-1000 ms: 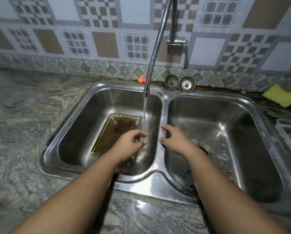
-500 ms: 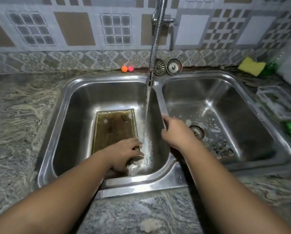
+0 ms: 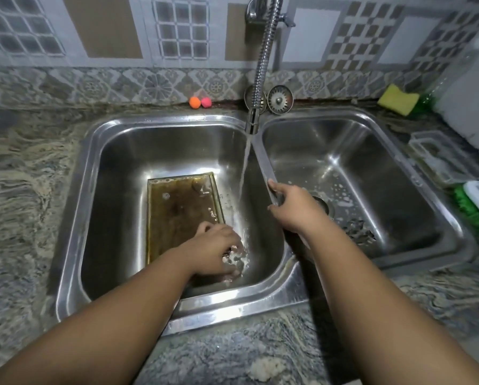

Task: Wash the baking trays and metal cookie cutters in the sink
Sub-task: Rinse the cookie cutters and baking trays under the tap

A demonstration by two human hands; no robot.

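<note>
The tray (image 3: 180,215) lies flat on the floor of the left basin (image 3: 116,195) of the sink (image 3: 232,307), its brown-stained inside facing up with a few specks of foam on it. The left hand (image 3: 214,250) reaches down at the tray's near right corner, knuckles up and fingers curled into splashing water; the splash hides the fingertips, so I cannot tell whether its grip has hold of anything. The stream (image 3: 243,168) falls from the tap (image 3: 263,65) just right of the tray and lands at that hand. The right hand (image 3: 295,211) sits on the divider (image 3: 263,159) between the basins, its grip closed over the ridge with fingers and thumb hooked toward the left basin. The right basin (image 3: 385,168) carries suds and dark scraps near its drain (image 3: 327,208). Behind the sink, two strainers (image 3: 280,99) lean against the tiled wall, with an orange ball (image 3: 194,102) and a pink ball (image 3: 206,102) touching each other to their left. On the worktop (image 3: 24,190) to the right are a yellow sponge (image 3: 397,99), a clear tub (image 3: 441,159) and a green brush (image 3: 474,209).
</note>
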